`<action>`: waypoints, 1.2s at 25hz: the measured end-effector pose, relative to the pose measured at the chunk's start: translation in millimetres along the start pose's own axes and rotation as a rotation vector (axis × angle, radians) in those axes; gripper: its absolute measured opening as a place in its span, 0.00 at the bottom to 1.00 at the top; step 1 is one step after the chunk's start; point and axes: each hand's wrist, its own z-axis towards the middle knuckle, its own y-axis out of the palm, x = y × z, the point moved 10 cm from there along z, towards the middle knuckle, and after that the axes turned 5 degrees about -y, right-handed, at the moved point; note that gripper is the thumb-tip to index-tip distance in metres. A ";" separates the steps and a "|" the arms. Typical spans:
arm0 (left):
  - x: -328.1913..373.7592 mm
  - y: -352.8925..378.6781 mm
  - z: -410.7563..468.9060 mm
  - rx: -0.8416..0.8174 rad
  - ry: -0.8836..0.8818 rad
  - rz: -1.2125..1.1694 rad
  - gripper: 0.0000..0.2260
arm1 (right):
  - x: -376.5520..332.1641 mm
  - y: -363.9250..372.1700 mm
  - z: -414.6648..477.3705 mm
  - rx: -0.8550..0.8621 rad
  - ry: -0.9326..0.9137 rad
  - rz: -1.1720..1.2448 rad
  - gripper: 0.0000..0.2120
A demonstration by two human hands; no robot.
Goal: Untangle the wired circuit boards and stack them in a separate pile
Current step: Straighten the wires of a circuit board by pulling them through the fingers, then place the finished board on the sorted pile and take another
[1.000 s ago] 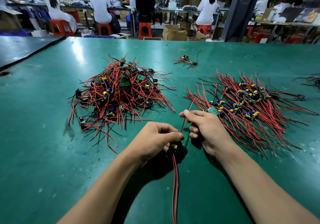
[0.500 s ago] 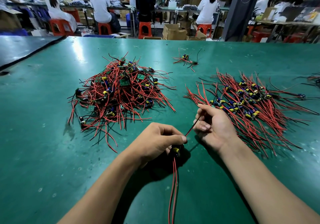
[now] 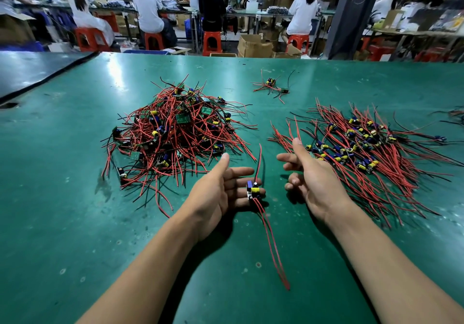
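Because the small circuit board with blue-and-yellow components and red leads (image 3: pixel 254 190) merely rested on straight fingers of the left hand (image 3: pixel 216 195), grip open, while the right hand (image 3: pixel 313 183) hung open and empty, it might slide off and re-snag.

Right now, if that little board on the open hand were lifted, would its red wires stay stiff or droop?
Probably droop: the red wires trail in loose curves from the board to the table. The board seems light, resting ungripped across the fingers of the left hand. Unheld like that, it could easily slip off.
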 end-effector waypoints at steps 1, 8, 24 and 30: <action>0.2 0.0 -0.2 0.002 -0.003 -0.028 0.29 | 0.2 2.3 -0.8 -0.015 -0.009 -0.031 0.24; 2.1 -3.7 2.1 0.007 0.029 -0.009 0.32 | -24.9 39.5 -32.0 -0.229 -0.306 -0.529 0.15; 4.9 -13.7 4.9 0.129 0.119 -0.079 0.18 | -62.5 23.6 -37.9 0.102 -0.792 -1.072 0.13; 37.6 -52.7 -7.1 0.441 0.373 -0.007 0.09 | -18.6 45.1 -27.3 -0.142 -0.629 -1.172 0.12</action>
